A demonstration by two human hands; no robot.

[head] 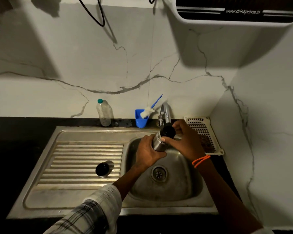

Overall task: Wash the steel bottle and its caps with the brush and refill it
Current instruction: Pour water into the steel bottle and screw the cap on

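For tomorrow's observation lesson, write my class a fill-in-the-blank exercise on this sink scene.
1. The left hand grips the steel ____ over the sink.
2. The brush stands in a ____ cup.
3. A loose black cap rests on the ____ beside the basin.
4. The right hand wears an ____ wristband.

Missing words: bottle; blue; drainboard; orange

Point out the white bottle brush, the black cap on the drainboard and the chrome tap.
White bottle brush (147,112), head view: bristle head.
Black round cap on drainboard (102,169), head view: top face.
Chrome tap (166,109), head view: spout bend.
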